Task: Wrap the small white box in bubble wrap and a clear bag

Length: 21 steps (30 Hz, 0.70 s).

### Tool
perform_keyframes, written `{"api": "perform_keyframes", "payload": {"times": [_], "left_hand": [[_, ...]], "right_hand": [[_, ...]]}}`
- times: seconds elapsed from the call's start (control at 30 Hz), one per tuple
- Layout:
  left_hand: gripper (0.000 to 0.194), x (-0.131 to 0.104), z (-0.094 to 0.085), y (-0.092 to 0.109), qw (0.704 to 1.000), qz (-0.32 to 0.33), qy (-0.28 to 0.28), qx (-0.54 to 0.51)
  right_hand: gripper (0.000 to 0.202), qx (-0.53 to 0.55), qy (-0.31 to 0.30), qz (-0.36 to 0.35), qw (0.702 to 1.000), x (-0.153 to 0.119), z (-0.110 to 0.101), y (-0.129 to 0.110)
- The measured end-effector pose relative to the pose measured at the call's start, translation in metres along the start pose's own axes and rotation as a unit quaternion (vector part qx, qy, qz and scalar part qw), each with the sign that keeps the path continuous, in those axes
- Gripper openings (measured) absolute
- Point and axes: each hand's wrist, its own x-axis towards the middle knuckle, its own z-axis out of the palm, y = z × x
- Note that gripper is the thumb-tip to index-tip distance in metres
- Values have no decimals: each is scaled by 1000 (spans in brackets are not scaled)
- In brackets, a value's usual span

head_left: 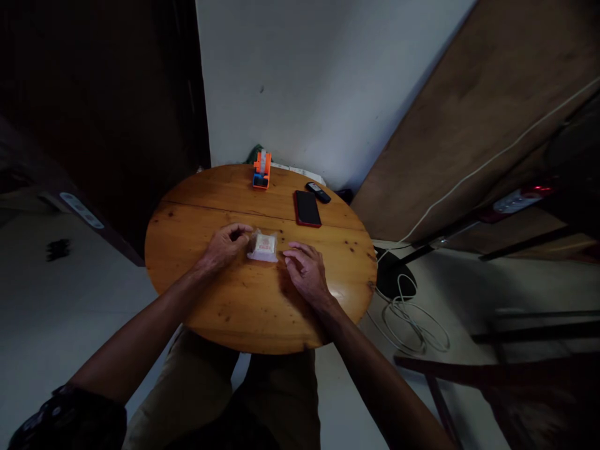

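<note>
A small whitish block in clear plastic wrap (pixel 265 245), with faint reddish print on top, lies on the round wooden table (pixel 234 312). My left hand (pixel 225 245) is just left of it, thumb and forefinger curved with a gap between them. Its fingertips are at the edge of the wrap; whether they touch it I cannot tell. On the other side, my right hand (pixel 307 270) rests near the block with its fingers loosely bent and apart. Nothing is in that hand, and a narrow strip of wood separates it from the wrap.
An orange and blue tape dispenser (pixel 261 170) stands at the table's back edge. Farther right lie a dark phone-like slab with a red edge (pixel 307 209) and a black handset (pixel 318 192). Coiled pale cable (pixel 412 322) is on the floor at right. A white wall (pixel 304 81) rises behind.
</note>
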Motion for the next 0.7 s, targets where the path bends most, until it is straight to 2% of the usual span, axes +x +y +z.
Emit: {"api": "perform_keyframes", "payload": {"times": [0.53,0.7], "left_hand": [[29,-1,-1,4,1000,-6,-17,-19],[24,-3,0,7,999,-20,-24,-23]], "right_hand": [[16,4,-7,11,1000,0,-1,-1],[15,17,-5,11,1000,1,-3,-2]]}}
